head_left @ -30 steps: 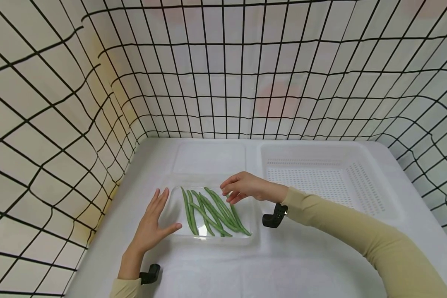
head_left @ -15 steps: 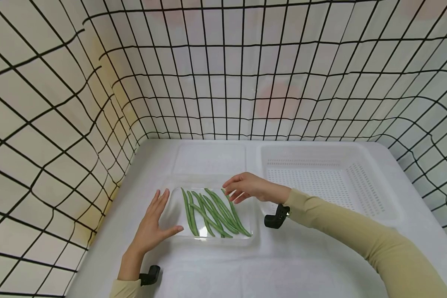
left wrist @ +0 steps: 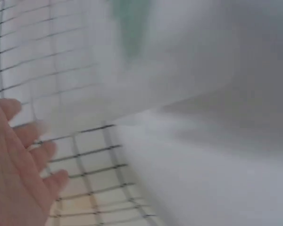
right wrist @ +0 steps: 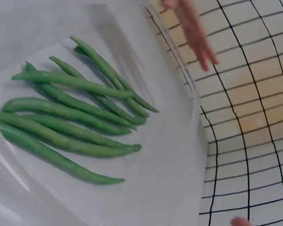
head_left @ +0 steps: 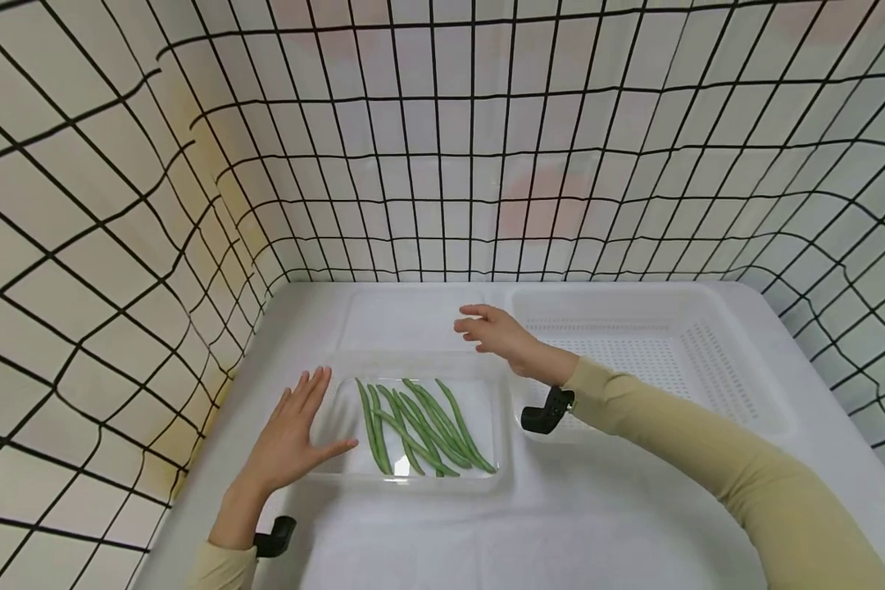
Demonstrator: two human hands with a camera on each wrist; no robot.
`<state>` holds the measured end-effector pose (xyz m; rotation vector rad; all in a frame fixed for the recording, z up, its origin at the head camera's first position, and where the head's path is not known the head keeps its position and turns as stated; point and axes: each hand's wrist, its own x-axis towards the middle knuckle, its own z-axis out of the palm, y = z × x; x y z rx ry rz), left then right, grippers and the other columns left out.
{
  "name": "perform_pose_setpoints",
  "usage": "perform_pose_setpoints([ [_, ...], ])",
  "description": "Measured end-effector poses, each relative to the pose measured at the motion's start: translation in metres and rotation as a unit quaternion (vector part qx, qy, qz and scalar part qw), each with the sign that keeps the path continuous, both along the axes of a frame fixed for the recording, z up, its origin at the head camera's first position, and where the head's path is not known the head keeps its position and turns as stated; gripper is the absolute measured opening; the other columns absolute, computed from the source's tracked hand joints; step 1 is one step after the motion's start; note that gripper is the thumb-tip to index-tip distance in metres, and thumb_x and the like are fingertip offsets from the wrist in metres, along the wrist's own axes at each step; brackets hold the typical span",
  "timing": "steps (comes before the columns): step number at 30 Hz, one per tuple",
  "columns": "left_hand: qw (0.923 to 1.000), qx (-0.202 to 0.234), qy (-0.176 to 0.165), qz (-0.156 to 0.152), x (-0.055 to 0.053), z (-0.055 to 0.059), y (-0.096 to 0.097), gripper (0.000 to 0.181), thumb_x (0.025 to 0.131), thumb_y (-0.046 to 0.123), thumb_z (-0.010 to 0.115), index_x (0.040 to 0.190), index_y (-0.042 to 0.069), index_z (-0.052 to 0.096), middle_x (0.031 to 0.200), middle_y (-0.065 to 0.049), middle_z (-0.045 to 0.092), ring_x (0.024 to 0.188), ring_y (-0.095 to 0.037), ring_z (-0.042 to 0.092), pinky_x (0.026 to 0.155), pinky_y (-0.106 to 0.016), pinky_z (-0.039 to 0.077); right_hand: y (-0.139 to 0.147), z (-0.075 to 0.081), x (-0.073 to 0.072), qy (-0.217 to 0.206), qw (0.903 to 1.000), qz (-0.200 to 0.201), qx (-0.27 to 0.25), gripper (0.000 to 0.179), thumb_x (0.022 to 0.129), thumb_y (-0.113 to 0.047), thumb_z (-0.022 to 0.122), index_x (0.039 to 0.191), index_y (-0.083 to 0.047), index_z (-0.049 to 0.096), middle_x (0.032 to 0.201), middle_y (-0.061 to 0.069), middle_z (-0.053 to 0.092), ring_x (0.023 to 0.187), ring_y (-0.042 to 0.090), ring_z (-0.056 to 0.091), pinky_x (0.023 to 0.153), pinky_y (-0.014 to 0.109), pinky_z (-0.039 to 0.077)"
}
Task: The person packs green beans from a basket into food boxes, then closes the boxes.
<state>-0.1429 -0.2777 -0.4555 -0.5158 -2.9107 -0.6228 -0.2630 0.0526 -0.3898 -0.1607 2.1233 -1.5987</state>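
Several green beans (head_left: 422, 430) lie side by side, slanting, in a clear rectangular container (head_left: 503, 426). In the right wrist view the green beans (right wrist: 66, 110) rest on its floor, one crossing over others. My left hand (head_left: 289, 430) is at the container's left side, fingers straight and thumb spread along the near left corner. The left wrist view is blurred but has the left hand (left wrist: 19, 165) with its fingers apart and nothing in them. My right hand (head_left: 496, 336) hovers behind the container's far right corner, fingers loosely extended and holding nothing.
A white perforated basket (head_left: 637, 354) stands to the right of the container, partly behind the right forearm. Behind the container lies a faint clear rectangular panel (head_left: 413, 315). Black wire grid (head_left: 472, 156) walls rise at the back and both sides of the white table (head_left: 560, 524).
My right hand has moved up and back, away from the beans. The rightmost bean's top end now shows uncovered. My left hand has shifted slightly left and stays open.
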Motion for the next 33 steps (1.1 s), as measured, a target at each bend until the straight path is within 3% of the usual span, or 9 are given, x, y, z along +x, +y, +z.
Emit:
perform_pose_setpoints([
  [3,0.9991,0.004,-0.041,0.008,-0.025,0.026,-0.004,0.095,0.087,0.058,0.057,0.154,0.012,0.007,0.156,-0.015,0.013,0.141,-0.036,0.008,0.109,-0.056,0.011,-0.003,0.006,-0.014,-0.004,0.9992,-0.037,0.015,0.069,0.098,-0.038,0.048,0.153,-0.013,0.015,0.15,0.015,0.029,0.135,0.032,0.029,0.107,0.047,0.024],
  [6,0.9941,0.019,-0.104,0.023,-0.064,0.052,-0.005,0.087,0.093,0.06,0.043,0.153,0.014,0.001,0.157,-0.015,0.005,0.141,-0.037,0.001,0.106,-0.062,0.008,-0.008,0.01,-0.034,-0.02,0.998,-0.055,0.022,0.081,0.096,-0.05,0.043,0.153,-0.018,-0.005,0.157,0.011,0.004,0.141,0.032,0.011,0.11,0.053,0.01],
  [9,0.9819,0.047,-0.181,0.032,-0.105,0.069,0.002,0.087,0.093,0.066,0.03,0.152,0.013,-0.006,0.156,-0.017,-0.005,0.14,-0.039,-0.007,0.105,-0.065,0.002,-0.014,0.01,-0.055,-0.049,0.9969,-0.058,0.019,0.088,0.094,-0.058,0.039,0.15,-0.022,-0.018,0.156,0.004,-0.017,0.142,0.029,-0.005,0.11,0.054,0.002],
  [12,0.9614,0.08,-0.259,0.049,-0.142,0.074,0.014,0.093,0.09,0.072,0.025,0.15,0.013,-0.013,0.155,-0.019,-0.012,0.138,-0.04,-0.015,0.105,-0.063,-0.005,-0.02,0.004,-0.074,-0.075,0.9956,-0.054,0.015,0.09,0.093,-0.063,0.035,0.147,-0.023,-0.024,0.151,-0.002,-0.032,0.14,0.028,-0.016,0.108,0.056,-0.004],
  [16,0.9295,0.111,-0.342,0.082,-0.179,0.06,0.029,0.097,0.087,0.076,0.024,0.148,0.014,-0.021,0.153,-0.014,-0.022,0.137,-0.04,-0.019,0.105,-0.062,-0.006,-0.032,-0.012,-0.091,-0.098,0.9933,-0.06,0.014,0.089,0.094,-0.064,0.032,0.146,-0.022,-0.026,0.148,-0.002,-0.037,0.139,0.029,-0.02,0.108,0.057,-0.006],
  [20,0.9037,0.114,-0.398,0.109,-0.198,0.035,0.037,0.097,0.089,0.072,0.021,0.145,0.009,-0.027,0.151,-0.013,-0.029,0.138,-0.041,-0.015,0.107,-0.061,-0.001,-0.044,-0.035,-0.101,-0.133,0.987,-0.088,0.016,0.095,0.094,-0.061,0.034,0.141,-0.017,-0.035,0.151,0.005,-0.032,0.141,0.03,-0.014,0.109,0.053,-0.004],
  [23,0.8921,0.111,-0.418,0.13,-0.204,0.017,0.041,0.096,0.091,0.07,0.022,0.145,0.006,-0.026,0.152,-0.016,-0.027,0.139,-0.04,-0.013,0.107,-0.059,-0.001,-0.049,-0.05,-0.105,-0.157,0.9814,-0.11,0.013,0.098,0.094,-0.058,0.038,0.139,-0.014,-0.038,0.152,0.01,-0.029,0.141,0.031,-0.01,0.11,0.052,-0.002],
  [27,0.883,0.11,-0.429,0.156,-0.208,0.005,0.047,0.097,0.091,0.069,0.027,0.148,0.004,-0.016,0.154,-0.017,-0.02,0.139,-0.039,-0.013,0.108,-0.058,-0.002,-0.05,-0.062,-0.106,-0.172,0.9774,-0.122,0.003,0.098,0.097,-0.05,0.041,0.139,-0.011,-0.038,0.151,0.011,-0.031,0.141,0.033,-0.01,0.11,0.05,-0.002],
  [33,0.8771,0.129,-0.421,0.192,-0.213,0.008,0.053,0.102,0.089,0.069,0.035,0.148,0.004,-0.016,0.155,-0.019,-0.014,0.14,-0.037,-0.01,0.109,-0.055,0.001,-0.053,-0.062,-0.113,-0.171,0.98,-0.101,0.004,0.097,0.098,-0.038,0.045,0.137,-0.008,-0.039,0.148,0.01,-0.037,0.14,0.034,-0.013,0.111,0.05,-0.001],
])
